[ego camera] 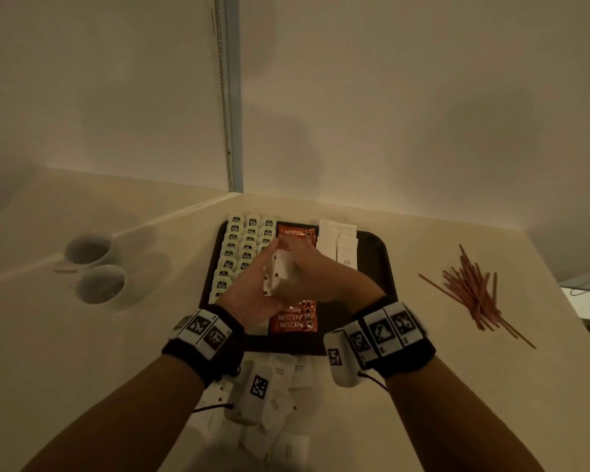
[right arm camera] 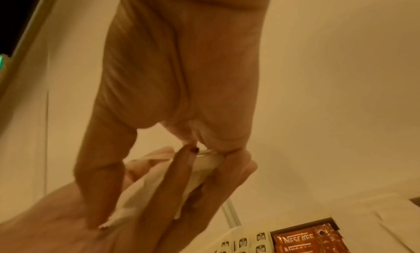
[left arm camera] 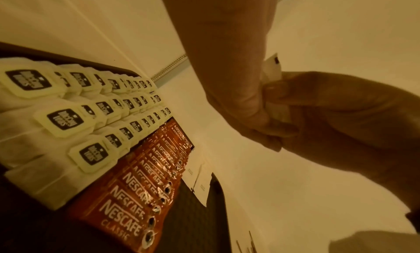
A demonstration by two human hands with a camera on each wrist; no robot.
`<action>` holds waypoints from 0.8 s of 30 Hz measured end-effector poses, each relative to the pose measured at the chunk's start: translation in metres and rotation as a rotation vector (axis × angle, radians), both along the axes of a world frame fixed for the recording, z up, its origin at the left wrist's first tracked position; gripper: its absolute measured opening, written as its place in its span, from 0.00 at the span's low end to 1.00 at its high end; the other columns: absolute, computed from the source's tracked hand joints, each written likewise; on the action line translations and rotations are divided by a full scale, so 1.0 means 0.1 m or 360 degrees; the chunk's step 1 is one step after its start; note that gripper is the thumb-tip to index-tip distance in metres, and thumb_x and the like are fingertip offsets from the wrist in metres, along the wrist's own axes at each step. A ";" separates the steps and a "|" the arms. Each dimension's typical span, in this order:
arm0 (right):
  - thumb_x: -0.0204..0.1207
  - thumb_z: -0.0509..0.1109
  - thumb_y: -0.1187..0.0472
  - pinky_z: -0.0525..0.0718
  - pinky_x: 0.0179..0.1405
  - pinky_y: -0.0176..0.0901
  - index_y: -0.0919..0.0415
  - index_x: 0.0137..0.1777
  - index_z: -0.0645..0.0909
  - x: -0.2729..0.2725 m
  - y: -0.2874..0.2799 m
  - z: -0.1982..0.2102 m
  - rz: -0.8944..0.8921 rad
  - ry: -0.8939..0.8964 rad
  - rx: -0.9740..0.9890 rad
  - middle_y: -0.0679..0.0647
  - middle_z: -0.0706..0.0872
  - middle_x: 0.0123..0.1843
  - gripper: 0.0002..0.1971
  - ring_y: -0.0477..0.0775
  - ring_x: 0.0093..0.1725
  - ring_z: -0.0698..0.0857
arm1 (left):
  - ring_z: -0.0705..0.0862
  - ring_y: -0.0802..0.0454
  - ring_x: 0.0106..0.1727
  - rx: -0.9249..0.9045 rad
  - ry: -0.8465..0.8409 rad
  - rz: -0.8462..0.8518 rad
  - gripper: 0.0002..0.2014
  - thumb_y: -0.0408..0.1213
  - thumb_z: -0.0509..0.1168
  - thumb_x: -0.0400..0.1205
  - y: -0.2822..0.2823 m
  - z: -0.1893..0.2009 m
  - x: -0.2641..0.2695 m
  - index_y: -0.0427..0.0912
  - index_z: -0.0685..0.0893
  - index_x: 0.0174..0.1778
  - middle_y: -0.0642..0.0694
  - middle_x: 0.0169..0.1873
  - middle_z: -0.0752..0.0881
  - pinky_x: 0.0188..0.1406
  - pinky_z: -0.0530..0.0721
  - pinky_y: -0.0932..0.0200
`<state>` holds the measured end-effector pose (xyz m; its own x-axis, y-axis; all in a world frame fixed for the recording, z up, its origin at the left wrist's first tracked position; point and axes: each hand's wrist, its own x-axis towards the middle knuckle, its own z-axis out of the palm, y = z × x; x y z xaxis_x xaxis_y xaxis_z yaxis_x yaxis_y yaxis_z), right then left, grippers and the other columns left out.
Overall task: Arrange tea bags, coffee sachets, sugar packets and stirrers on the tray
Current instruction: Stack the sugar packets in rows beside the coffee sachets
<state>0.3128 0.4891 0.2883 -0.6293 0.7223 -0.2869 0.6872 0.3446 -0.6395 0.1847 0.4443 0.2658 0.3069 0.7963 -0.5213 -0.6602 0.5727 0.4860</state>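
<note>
Table (ego camera: 423, 253): pale surface across the lower half of the head view.
Tray (ego camera: 378, 267): dark, centre of frame; partly filled.
Tea bags (ego camera: 244, 248): three neat columns along the tray's left part; this group looks done.
Coffee sachets (ego camera: 295, 320): one red column down the tray's middle; looks done.
Sugar packets (ego camera: 338, 241): two short white columns at the tray's upper right; the lower right of the tray is bare.
Loose sugar packets (ego camera: 276, 420): scattered off the tray at bottom centre, yet to be placed.
Stirrers (ego camera: 474, 294): heap on the table at right, well apart from the tray, untouched.
Left hand (ego camera: 252, 294): above the tray's centre, fingers curled around a small stack of packets (ego camera: 278, 275).
Right hand (ego camera: 315, 267): pinching that same stack from above.
</note>
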 end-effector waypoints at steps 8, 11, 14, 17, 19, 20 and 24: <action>0.69 0.78 0.60 0.71 0.73 0.44 0.55 0.81 0.61 0.18 0.19 0.04 -0.0072 0.0215 -0.0036 0.52 0.66 0.76 0.42 0.49 0.73 0.67 | 0.88 0.45 0.41 -0.0048 -0.0041 0.0109 0.20 0.49 0.60 0.77 0.21 -0.04 -0.05 0.41 0.83 0.59 0.39 0.50 0.87 0.30 0.87 0.56; 0.69 0.78 0.58 0.73 0.61 0.22 0.54 0.75 0.71 0.24 0.18 0.03 -0.0298 0.0431 0.0062 0.49 0.70 0.71 0.34 0.40 0.67 0.69 | 0.89 0.43 0.43 -0.0029 -0.0078 0.0113 0.21 0.48 0.61 0.77 0.26 -0.08 -0.08 0.39 0.82 0.61 0.37 0.51 0.88 0.35 0.89 0.52; 0.71 0.76 0.57 0.76 0.55 0.25 0.52 0.65 0.78 0.23 0.17 -0.04 -0.0514 0.0538 0.0236 0.50 0.73 0.64 0.22 0.43 0.61 0.75 | 0.89 0.45 0.40 0.0011 -0.0085 0.0117 0.18 0.44 0.62 0.79 0.29 -0.09 -0.10 0.38 0.81 0.60 0.37 0.45 0.89 0.35 0.89 0.52; 0.73 0.74 0.62 0.84 0.52 0.33 0.50 0.56 0.79 0.23 0.16 -0.10 -0.0576 0.0639 0.0211 0.48 0.77 0.60 0.14 0.42 0.55 0.79 | 0.89 0.45 0.40 0.0029 -0.0015 0.0106 0.17 0.40 0.65 0.78 0.32 -0.10 -0.10 0.39 0.79 0.62 0.37 0.47 0.88 0.34 0.89 0.53; 0.74 0.73 0.66 0.83 0.46 0.26 0.53 0.53 0.79 0.24 0.16 -0.12 -0.0605 0.0685 0.0171 0.46 0.80 0.56 0.11 0.38 0.52 0.81 | 0.90 0.43 0.39 0.0021 0.0098 0.0125 0.12 0.37 0.64 0.81 0.34 -0.11 -0.09 0.39 0.79 0.59 0.36 0.46 0.88 0.34 0.90 0.52; 0.74 0.72 0.67 0.82 0.45 0.24 0.55 0.52 0.79 0.24 0.17 -0.13 -0.0626 0.0698 0.0158 0.44 0.81 0.54 0.10 0.37 0.51 0.81 | 0.90 0.43 0.40 0.0024 0.0159 0.0131 0.10 0.37 0.63 0.82 0.34 -0.11 -0.08 0.39 0.79 0.58 0.36 0.45 0.88 0.35 0.90 0.52; 0.75 0.71 0.66 0.86 0.49 0.36 0.55 0.49 0.80 0.27 0.20 -0.22 -0.0767 0.0784 0.0083 0.45 0.84 0.49 0.07 0.45 0.50 0.85 | 0.90 0.46 0.39 0.0104 0.0416 0.0121 0.06 0.36 0.65 0.82 0.37 -0.11 -0.06 0.42 0.81 0.53 0.39 0.43 0.89 0.29 0.89 0.55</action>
<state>0.3402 0.5087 0.2666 -0.2825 0.9592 -0.0075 0.4052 0.1123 -0.9073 0.1788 0.4813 0.2544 0.1070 0.8463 -0.5219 -0.5476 0.4883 0.6795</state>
